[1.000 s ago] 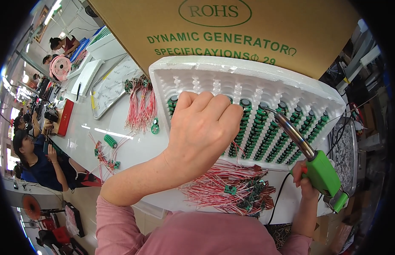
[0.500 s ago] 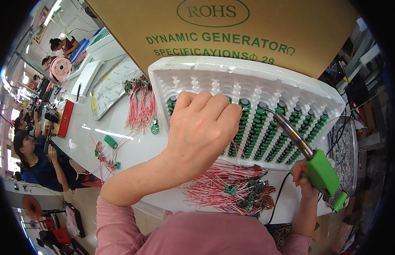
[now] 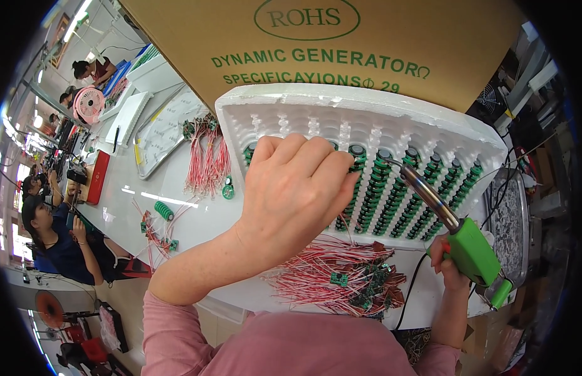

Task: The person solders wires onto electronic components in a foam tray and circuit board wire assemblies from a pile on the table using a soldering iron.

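Note:
My left hand (image 3: pixel 294 188) reaches over the left part of a white foam tray (image 3: pixel 360 103), knuckles up and fingers curled together. Whatever it pinches is hidden beneath it. Rows of green ring-shaped coils (image 3: pixel 373 188) stand packed in the tray. With my right hand (image 3: pixel 449 266) I grip a green soldering gun (image 3: pixel 476 250) at the right. Its thin metal tip points up and left, above the upper end of the coil rows. Below the tray lies a heap of red and white wires (image 3: pixel 316 269) with small green circuit boards (image 3: pixel 339 279) among them.
A large cardboard box (image 3: pixel 366 44) stands behind the tray. Leftward on the white table lie another wire bundle (image 3: pixel 206 156), a loose green coil stack (image 3: pixel 163 210) and a metal tray (image 3: pixel 153 150). A black cable (image 3: pixel 411 294) hangs near my right hand. Co-workers sit at the far left.
My left hand has shifted very slightly, its fingers a little less tightly bunched. The soldering gun has tilted or moved slightly left. The view itself has shifted a little.

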Demonstrator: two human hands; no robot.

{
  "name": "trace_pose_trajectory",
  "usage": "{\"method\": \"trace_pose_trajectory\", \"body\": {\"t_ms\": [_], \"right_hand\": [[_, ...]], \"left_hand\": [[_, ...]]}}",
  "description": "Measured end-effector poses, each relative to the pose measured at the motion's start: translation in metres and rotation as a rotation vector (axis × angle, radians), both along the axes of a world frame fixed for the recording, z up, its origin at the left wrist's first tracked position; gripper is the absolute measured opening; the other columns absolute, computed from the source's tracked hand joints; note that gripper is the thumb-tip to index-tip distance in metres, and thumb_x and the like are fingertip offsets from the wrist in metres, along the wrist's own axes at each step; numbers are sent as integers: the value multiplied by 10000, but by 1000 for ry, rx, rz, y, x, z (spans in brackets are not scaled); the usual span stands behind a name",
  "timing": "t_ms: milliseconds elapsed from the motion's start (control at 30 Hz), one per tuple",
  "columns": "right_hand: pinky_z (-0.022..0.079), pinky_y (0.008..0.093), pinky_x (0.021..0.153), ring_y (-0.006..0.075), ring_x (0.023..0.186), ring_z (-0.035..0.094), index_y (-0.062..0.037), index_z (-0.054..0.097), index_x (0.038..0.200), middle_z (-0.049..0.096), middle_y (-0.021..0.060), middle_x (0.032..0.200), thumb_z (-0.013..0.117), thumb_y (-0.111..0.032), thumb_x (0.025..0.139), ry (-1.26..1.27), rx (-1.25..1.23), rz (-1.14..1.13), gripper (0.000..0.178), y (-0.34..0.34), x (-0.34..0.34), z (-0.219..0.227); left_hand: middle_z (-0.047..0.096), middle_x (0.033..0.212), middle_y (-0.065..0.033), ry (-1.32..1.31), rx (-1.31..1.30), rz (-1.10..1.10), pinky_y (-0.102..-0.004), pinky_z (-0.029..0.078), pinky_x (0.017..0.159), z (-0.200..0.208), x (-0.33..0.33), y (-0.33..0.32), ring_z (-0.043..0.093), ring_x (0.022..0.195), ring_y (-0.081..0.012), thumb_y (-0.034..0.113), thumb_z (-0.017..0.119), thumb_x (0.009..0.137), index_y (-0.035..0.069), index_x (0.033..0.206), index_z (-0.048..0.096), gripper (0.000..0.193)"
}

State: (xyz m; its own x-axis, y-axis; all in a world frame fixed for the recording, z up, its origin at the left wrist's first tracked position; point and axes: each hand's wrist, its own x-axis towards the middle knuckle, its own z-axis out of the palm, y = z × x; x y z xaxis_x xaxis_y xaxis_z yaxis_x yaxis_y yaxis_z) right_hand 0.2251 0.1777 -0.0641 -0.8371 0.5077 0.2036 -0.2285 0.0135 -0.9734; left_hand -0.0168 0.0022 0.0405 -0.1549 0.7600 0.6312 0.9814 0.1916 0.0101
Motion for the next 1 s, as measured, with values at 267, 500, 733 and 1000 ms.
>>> {"method": "trace_pose_trajectory", "body": {"t_ms": [267,500,733,1000], "right_hand": [[376,203,471,94,519,480,-39,383,919,519,50,624,742,-328,657,-11,-17,-44,530,1,7,-4],[375,201,470,79,503,478,-10,420,894,527,32,621,723,-340,684,-47,81,-25,495,-3,8,-2],[364,211,473,68,499,473,4,482,860,526,-4,622,673,-364,734,-26,321,-43,434,-5,12,6],[376,226,493,82,534,497,-14,509,860,529,-9,646,652,-366,751,-27,346,-85,396,-5,13,15]], "left_hand": [[590,836,-76,-841,156,48,-272,427,654,1,-5,-24,553,732,-172,111,609,764,-10,902,570,188],[585,868,-76,-515,169,17,-301,411,670,-19,-3,-24,532,770,-221,93,639,717,33,902,582,203],[527,841,27,141,299,47,-297,345,665,-30,7,10,492,817,-162,54,659,567,126,785,577,244],[499,866,24,266,177,40,-305,338,687,-19,3,22,475,870,-156,76,629,576,122,726,558,172]]}}
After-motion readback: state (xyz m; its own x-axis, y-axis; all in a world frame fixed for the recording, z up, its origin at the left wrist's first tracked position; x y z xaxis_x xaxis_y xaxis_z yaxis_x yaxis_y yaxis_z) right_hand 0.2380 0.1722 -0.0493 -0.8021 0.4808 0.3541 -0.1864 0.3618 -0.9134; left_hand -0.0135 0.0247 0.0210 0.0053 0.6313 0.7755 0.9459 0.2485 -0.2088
